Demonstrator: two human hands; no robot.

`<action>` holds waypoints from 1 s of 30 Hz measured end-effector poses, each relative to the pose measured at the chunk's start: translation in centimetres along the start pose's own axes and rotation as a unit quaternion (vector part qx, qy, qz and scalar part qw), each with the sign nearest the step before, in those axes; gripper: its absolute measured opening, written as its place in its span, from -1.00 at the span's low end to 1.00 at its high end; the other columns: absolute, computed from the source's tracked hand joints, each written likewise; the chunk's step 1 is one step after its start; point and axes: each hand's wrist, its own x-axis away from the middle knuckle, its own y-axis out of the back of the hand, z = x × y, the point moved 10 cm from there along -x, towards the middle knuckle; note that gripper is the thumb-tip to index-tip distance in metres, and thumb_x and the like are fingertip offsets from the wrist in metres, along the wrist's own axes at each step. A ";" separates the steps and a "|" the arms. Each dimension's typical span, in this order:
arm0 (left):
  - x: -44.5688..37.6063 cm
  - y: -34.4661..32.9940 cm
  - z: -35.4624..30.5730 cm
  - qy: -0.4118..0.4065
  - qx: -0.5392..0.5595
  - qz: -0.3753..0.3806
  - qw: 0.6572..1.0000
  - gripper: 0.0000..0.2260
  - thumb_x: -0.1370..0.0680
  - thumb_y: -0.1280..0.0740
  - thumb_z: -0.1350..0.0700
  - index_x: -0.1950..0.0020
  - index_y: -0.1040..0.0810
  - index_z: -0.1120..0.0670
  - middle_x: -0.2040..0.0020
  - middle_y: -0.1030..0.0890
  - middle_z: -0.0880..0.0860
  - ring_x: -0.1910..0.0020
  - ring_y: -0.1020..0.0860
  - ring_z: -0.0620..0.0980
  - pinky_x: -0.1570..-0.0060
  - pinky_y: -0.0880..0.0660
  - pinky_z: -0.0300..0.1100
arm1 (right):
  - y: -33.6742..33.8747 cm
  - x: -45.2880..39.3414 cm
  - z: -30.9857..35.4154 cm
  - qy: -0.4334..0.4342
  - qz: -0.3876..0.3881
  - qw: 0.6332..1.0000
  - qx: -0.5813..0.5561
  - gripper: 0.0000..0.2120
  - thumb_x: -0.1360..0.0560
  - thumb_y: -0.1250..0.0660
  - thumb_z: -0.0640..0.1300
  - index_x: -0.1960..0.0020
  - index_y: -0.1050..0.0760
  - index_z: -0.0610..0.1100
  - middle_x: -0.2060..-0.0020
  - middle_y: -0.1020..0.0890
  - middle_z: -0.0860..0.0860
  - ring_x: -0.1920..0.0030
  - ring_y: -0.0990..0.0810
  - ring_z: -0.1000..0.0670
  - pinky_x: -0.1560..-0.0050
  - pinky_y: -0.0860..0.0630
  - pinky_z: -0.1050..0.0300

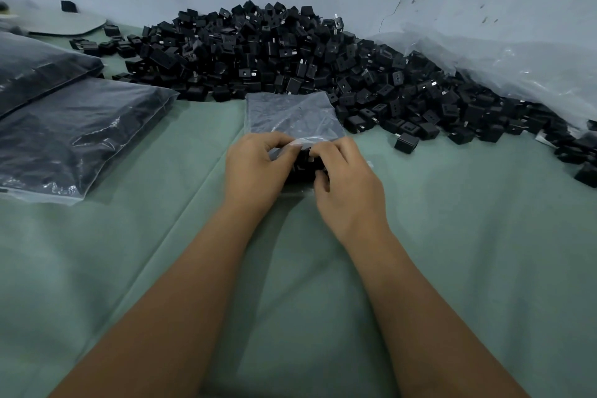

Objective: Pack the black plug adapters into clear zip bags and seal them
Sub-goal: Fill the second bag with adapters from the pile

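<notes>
A big heap of black plug adapters (277, 52) lies against the wall at the back. In front of it a clear zip bag (290, 113) lies flat on the green cloth (452, 236), its near edge lifted. My left hand (255, 168) pinches that near edge of the bag. My right hand (345, 184) holds a few black adapters (303, 168) at the bag's mouth; most of them are hidden between my fingers.
Large clear bags packed with black adapters (74, 132) lie at the left, one overlapping another (35, 68). A crumpled big plastic sheet (504, 64) lies at the right behind the heap. A loose adapter (406, 142) stands near the heap's front edge.
</notes>
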 end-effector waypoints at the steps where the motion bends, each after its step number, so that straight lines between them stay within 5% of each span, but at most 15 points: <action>1: 0.0 0.1 -0.2 -0.005 -0.003 -0.004 1.000 -0.87 -0.54 -0.38 0.02 0.09 -0.71 0.00 0.18 -0.69 -0.14 0.10 -0.62 -0.14 -0.02 -0.53 0.00 | -0.1 -0.1 0.0 0.002 0.004 1.000 0.005 -0.67 -0.40 -0.31 -0.39 -0.11 -0.53 -0.13 0.04 -0.52 -0.08 0.17 -0.53 -0.13 0.38 -0.50 -0.02; 15: 0.4 0.8 0.3 0.023 0.000 -0.026 0.999 -0.94 -0.52 -0.41 0.06 0.09 -0.69 0.01 0.10 -0.66 -0.11 0.03 -0.59 -0.12 -0.07 -0.52 -0.06 | -1.5 0.3 0.6 0.031 0.053 0.998 -0.021 -0.73 -0.44 -0.31 -0.23 -0.11 -0.62 -0.17 0.00 -0.65 -0.03 -0.05 -0.58 -0.07 -0.09 -0.49 0.07; 23: 1.4 2.0 -2.3 -0.077 -0.053 -0.072 0.993 -0.88 -0.46 -0.49 0.18 0.03 -0.71 0.15 0.13 -0.58 0.06 0.09 -0.54 0.03 0.07 -0.48 -0.15 | -1.6 0.3 0.5 -0.009 0.077 0.996 -0.032 -0.67 -0.45 -0.32 -0.24 -0.21 -0.56 -0.18 -0.08 -0.60 -0.03 -0.10 -0.53 -0.04 -0.15 -0.44 0.13; 30: 1.4 2.0 -2.5 -0.096 -0.056 -0.077 0.991 -0.86 -0.43 -0.45 0.23 0.02 -0.68 0.11 0.14 -0.57 -0.01 0.12 -0.54 -0.01 0.11 -0.48 -0.22 | -3.5 1.3 1.6 -0.071 0.137 0.988 -0.016 -0.52 -0.44 -0.31 -0.14 -0.34 -0.43 -0.22 -0.17 -0.48 -0.14 -0.19 -0.44 -0.13 -0.27 -0.38 0.02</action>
